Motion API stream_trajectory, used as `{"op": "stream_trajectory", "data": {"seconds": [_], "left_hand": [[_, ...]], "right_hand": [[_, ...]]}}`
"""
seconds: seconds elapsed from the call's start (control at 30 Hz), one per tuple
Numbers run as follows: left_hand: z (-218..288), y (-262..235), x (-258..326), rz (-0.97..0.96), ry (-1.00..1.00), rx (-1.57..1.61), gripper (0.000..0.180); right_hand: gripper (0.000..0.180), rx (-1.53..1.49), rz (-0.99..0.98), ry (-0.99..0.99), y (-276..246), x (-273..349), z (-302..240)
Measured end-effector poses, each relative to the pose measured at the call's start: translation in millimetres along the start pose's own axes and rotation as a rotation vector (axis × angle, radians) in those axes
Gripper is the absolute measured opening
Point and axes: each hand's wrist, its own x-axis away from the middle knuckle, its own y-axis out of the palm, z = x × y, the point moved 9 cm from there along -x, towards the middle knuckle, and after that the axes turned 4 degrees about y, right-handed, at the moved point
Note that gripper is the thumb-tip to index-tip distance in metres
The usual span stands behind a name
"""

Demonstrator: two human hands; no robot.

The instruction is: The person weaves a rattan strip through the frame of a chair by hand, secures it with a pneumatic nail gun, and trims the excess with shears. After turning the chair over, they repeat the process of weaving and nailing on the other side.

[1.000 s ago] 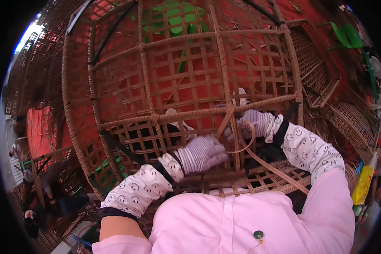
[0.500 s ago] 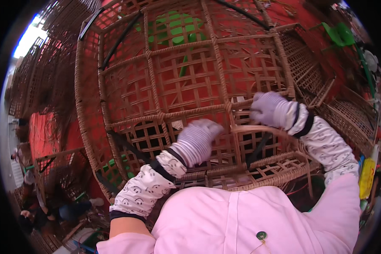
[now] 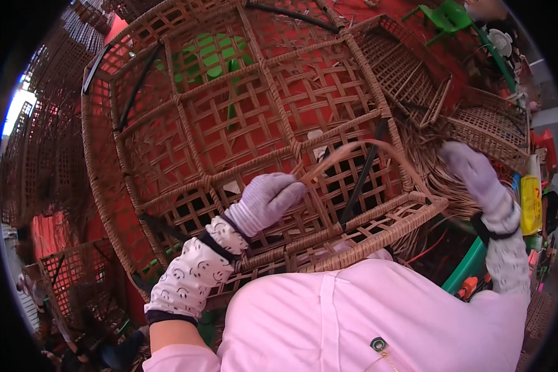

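Observation:
A large woven rattan frame (image 3: 229,175) with wrapped ribs and open lattice panels lies before me, tilted. My left hand (image 3: 268,201), in a pale lilac glove, is closed at the lattice near its front middle, pinching the end of a flat rattan strip (image 3: 378,142). The strip arches up and over to the frame's front right corner. My right hand (image 3: 474,177), gloved alike, is raised off to the right of the frame, apart from the arch. Its fingers are smeared by motion, so whether it holds anything cannot be told.
A bundle of loose rattan strips (image 3: 449,195) lies beyond the frame's right side. More woven pieces (image 3: 403,62) stand at the far right, near a green plastic chair (image 3: 446,17). A yellow package (image 3: 531,204) and an orange-handled tool (image 3: 468,288) are at the right. Stacked lattice panels (image 3: 49,136) fill the left.
My right hand has moved off the frame to the right. My left hand has shifted slightly left. The strip now stands in a higher arch, and the frame appears turned and farther left.

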Motion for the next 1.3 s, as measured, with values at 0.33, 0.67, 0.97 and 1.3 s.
{"op": "stream_trajectory", "data": {"seconds": [0.33,0.67,0.97,1.3], "left_hand": [[11,-39,12,0.027,0.259,-0.440,0.013],[24,-34,14,-0.052,0.365,-0.479,0.014],[16,-70,1,0.154,0.339,-0.623,0.015],[-47,-5,28,0.029,0.045,-0.469,0.019]], "right_hand": [[0.019,-0.248,-0.688,0.089,232,-161,-2],[0.027,-0.070,-0.527,0.020,209,-168,-16],[0.038,0.186,-0.391,0.039,229,-167,-26],[0.020,-0.553,-0.655,0.443,269,-150,-5]]}}
